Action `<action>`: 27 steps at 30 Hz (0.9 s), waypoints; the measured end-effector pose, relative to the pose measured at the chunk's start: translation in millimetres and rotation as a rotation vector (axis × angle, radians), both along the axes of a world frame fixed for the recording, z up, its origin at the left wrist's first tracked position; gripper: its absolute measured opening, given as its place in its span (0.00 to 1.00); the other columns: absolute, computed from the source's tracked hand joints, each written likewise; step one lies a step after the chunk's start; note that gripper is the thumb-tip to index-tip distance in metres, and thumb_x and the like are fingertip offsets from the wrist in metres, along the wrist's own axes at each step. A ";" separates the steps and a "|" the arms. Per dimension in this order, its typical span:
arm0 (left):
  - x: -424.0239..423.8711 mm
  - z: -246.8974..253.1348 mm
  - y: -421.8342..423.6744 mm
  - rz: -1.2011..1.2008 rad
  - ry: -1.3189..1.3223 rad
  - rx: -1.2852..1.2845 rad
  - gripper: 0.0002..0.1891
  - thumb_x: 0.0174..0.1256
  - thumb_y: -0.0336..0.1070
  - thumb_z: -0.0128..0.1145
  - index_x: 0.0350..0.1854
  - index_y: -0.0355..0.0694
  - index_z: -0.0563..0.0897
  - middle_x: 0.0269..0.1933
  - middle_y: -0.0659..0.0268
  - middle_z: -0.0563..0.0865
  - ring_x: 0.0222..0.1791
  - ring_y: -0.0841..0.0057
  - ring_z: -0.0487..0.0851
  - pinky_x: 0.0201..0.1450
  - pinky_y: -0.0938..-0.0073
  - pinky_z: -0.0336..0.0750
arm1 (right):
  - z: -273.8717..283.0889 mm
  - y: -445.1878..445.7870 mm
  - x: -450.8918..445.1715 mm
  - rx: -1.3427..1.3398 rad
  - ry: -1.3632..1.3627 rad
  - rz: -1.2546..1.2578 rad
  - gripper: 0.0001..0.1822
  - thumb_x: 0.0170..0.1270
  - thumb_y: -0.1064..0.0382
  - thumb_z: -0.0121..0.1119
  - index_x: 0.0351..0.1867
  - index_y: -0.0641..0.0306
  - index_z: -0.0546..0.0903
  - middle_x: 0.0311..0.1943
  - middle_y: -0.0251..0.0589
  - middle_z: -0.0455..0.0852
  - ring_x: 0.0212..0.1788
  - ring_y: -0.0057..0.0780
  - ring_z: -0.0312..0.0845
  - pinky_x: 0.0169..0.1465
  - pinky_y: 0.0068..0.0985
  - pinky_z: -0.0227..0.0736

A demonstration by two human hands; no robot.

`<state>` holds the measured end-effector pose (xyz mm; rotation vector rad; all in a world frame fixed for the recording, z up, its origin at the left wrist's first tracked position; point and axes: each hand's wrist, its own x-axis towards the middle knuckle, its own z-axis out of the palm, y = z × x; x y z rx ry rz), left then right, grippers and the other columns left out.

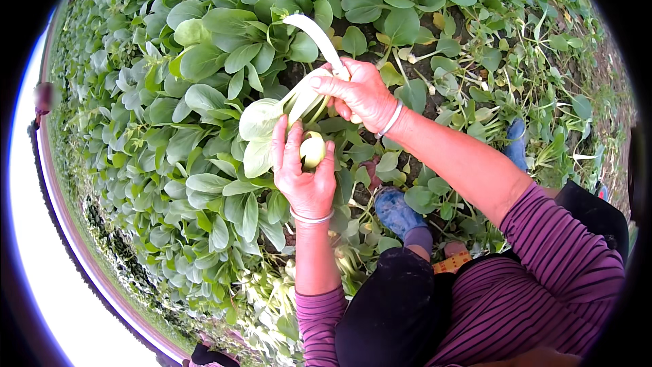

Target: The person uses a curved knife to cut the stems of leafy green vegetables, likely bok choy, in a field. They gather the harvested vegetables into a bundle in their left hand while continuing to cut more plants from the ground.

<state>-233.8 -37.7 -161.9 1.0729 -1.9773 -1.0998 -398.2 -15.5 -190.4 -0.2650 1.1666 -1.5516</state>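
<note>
My right hand (359, 93) grips the base of a head of leafy greens (260, 120), its thumb against the pale stalks. A curved white blade (313, 33) sticks up and to the left from the top of the same hand; its handle is mostly hidden in the fingers. Below, my left hand (304, 168) has its fingers spread against the lower leaves, with a rounded pale green stalk (312, 150) between fingers and thumb. Whether both stalk pieces belong to one plant is hard to tell.
Dense leafy plants (204, 102) stand at the left and top. Cut leaves and stalks (479, 117) lie over soil at the right. A pile of pale-stemmed greens (267, 290) lies at the bottom. My blue shoe (397, 209) is among the leaves. Another person (211, 357) shows at the lower edge.
</note>
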 end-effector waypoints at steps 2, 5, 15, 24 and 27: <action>-5.3 23.0 2.8 0.067 0.122 0.096 0.23 0.53 0.21 0.67 0.53 0.29 0.78 0.68 0.51 0.70 0.56 0.66 0.79 0.58 0.66 0.75 | 15.9 1.9 -3.1 -0.035 0.068 -0.045 0.19 0.57 0.56 0.70 0.42 0.66 0.76 0.26 0.31 0.80 0.15 0.10 0.66 0.16 0.12 0.59; -10.3 74.7 1.0 0.043 0.065 -0.128 0.30 0.48 0.28 0.72 0.57 0.30 0.77 0.66 0.47 0.70 0.59 0.61 0.76 0.59 0.64 0.72 | 49.0 6.2 -5.1 -0.076 0.213 -0.042 0.15 0.55 0.59 0.71 0.36 0.68 0.80 0.25 0.31 0.81 0.19 0.12 0.69 0.21 0.15 0.66; -19.9 28.3 -16.8 -0.110 -0.350 0.102 0.27 0.45 0.26 0.66 0.53 0.28 0.78 0.42 0.54 0.87 0.41 0.73 0.85 0.48 0.73 0.78 | 9.5 19.2 -9.2 0.072 0.362 0.139 0.16 0.63 0.51 0.64 0.36 0.65 0.82 0.21 0.35 0.81 0.25 0.18 0.76 0.28 0.20 0.73; -1.4 -23.3 19.6 -0.534 -0.830 0.012 0.34 0.38 0.41 0.72 0.55 0.45 0.80 0.63 0.48 0.75 0.46 0.57 0.85 0.52 0.61 0.77 | -79.1 70.7 -4.8 0.364 0.952 0.581 0.19 0.59 0.49 0.63 0.29 0.66 0.79 0.25 0.53 0.82 0.31 0.52 0.80 0.38 0.41 0.74; 0.1 -26.9 34.8 -0.567 -1.028 -0.035 0.31 0.39 0.34 0.66 0.56 0.46 0.80 0.67 0.52 0.72 0.46 0.59 0.85 0.51 0.59 0.76 | -68.7 90.5 -17.9 0.440 0.970 0.694 0.20 0.59 0.47 0.61 0.32 0.66 0.80 0.27 0.54 0.83 0.35 0.54 0.81 0.42 0.44 0.74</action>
